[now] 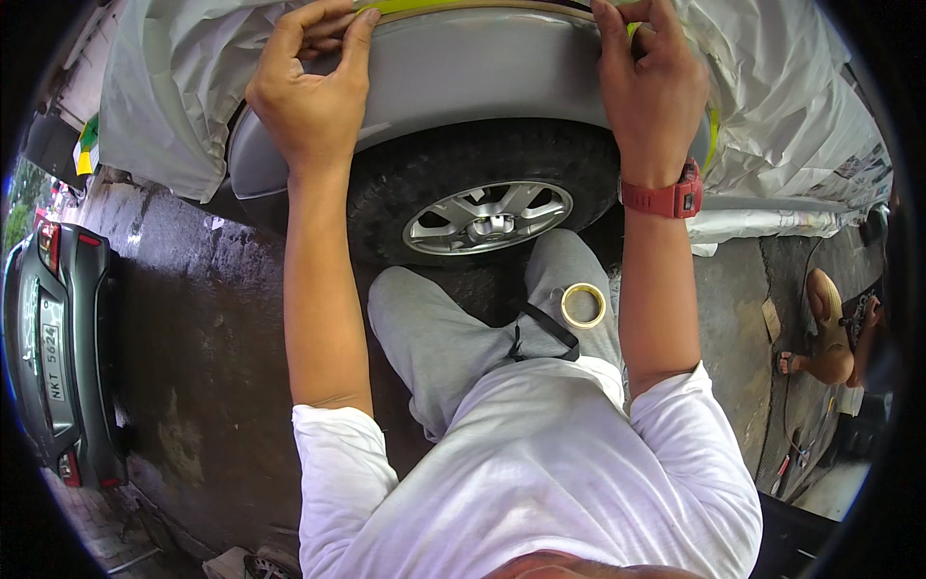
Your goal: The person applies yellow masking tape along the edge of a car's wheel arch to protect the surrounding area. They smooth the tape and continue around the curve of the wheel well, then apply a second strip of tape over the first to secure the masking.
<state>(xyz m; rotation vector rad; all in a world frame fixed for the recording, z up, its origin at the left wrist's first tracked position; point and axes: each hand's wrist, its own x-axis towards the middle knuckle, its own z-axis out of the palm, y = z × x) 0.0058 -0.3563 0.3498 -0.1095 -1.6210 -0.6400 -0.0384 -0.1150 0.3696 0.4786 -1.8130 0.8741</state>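
Above the wheel, a strip of yellow masking tape (410,8) runs along the upper edge of a grey wheel-arch fender (482,72). My left hand (318,87) pinches the strip at its left, thumb against the fingers. Further right, my right hand (656,87) is closed at the same edge with its thumb and fingers together; a bit of yellow shows beside them. The upper fingers of both hands reach the picture's top rim. A roll of tape (565,306) lies on my right thigh. Below the fender sits a black tire (386,198) with a silver wheel rim (492,220).
White plastic sheeting (174,87) drapes the car on the left, and more sheeting (781,116) hangs on the right. A dark car (82,357) stands at far left. Another person (830,328) crouches at right, near tools on the wet floor (212,386).
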